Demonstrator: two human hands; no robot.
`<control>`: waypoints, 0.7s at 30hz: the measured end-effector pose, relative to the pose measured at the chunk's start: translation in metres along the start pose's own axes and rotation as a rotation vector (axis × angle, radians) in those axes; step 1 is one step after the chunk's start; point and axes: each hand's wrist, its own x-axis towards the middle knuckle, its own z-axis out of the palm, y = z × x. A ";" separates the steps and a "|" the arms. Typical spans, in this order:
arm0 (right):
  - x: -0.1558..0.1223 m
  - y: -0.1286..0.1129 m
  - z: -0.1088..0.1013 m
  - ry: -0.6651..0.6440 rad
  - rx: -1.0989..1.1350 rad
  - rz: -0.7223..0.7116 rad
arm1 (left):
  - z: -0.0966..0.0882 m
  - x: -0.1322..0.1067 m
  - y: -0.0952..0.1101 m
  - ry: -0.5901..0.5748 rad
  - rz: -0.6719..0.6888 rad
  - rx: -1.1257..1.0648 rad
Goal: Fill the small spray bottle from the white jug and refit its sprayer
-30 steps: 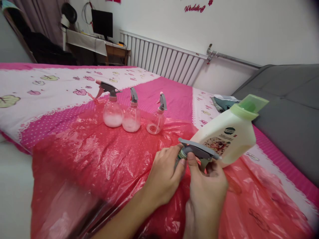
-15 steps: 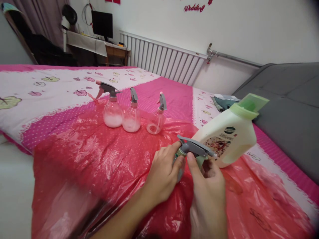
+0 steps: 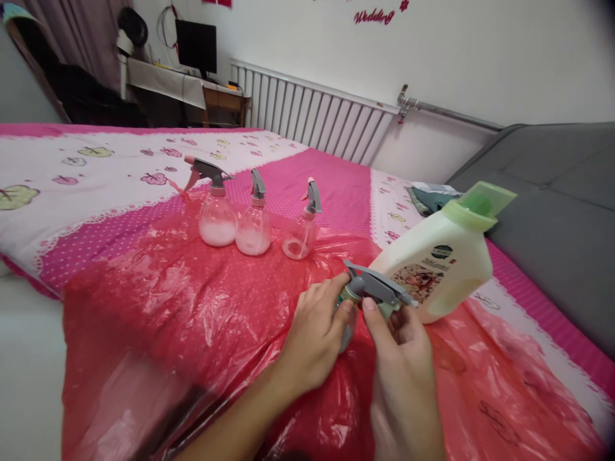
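Note:
My left hand [image 3: 318, 323] is closed around the neck of a spray bottle [image 3: 348, 336] with a green collar and a grey trigger head; most of its body is hidden behind my fingers. On the trigger side, my right hand [image 3: 401, 349] grips the spray head [image 3: 377, 287], thumb and fingers at the pale green trigger. Just behind stands a large cream detergent bottle [image 3: 439, 256] with a light green cap, leaning to the right. Farther back are three clear spray bottles: the left one [image 3: 218, 224] and middle one [image 3: 253, 234] hold whitish foam, while the right one [image 3: 298, 240] holds little.
A crinkled red plastic sheet [image 3: 192, 301] lies over the pink and white bedspread [image 3: 331, 176]. To the right rises a grey padded headboard [image 3: 552, 179], with folded cloth [image 3: 435, 195] beside it. A radiator [image 3: 307, 109], a desk [image 3: 166, 83] and a monitor [image 3: 196, 48] are at the back.
My right fingers have shifted slightly and curled closer on the trigger. The spray bottle stays in both hands, and the other bottles stand where they were.

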 end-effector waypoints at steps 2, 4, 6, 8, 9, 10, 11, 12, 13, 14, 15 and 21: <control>-0.002 -0.007 -0.005 -0.031 0.016 0.050 | -0.001 0.000 -0.001 -0.002 -0.025 -0.039; -0.002 -0.013 -0.010 0.014 0.068 0.106 | -0.001 0.000 -0.003 -0.011 -0.042 -0.073; -0.001 -0.016 -0.012 0.124 0.157 0.110 | -0.001 0.000 -0.004 -0.020 -0.045 -0.091; 0.002 -0.013 -0.012 0.240 0.243 0.081 | 0.000 0.000 -0.005 -0.031 -0.041 -0.097; 0.003 -0.009 -0.010 0.286 0.275 0.074 | 0.000 0.000 -0.006 -0.037 -0.035 -0.101; 0.004 -0.005 -0.008 0.315 0.296 0.082 | 0.000 0.000 -0.006 -0.042 -0.029 -0.106; 0.005 0.000 -0.006 0.322 0.313 0.107 | 0.000 0.000 -0.006 -0.049 -0.024 -0.114; 0.006 0.004 -0.003 0.295 0.329 0.146 | 0.000 0.000 -0.007 -0.055 -0.022 -0.121; 0.006 0.008 0.000 0.250 0.340 0.181 | 0.000 0.000 -0.007 -0.059 -0.023 -0.129; 0.007 0.011 0.002 0.206 0.347 0.203 | 0.000 0.001 -0.008 -0.064 -0.027 -0.137; 0.007 0.012 0.005 0.165 0.348 0.212 | 0.000 0.001 -0.009 -0.068 -0.031 -0.146; 0.009 0.013 0.008 0.085 0.307 0.185 | -0.001 0.003 -0.014 -0.083 -0.034 -0.199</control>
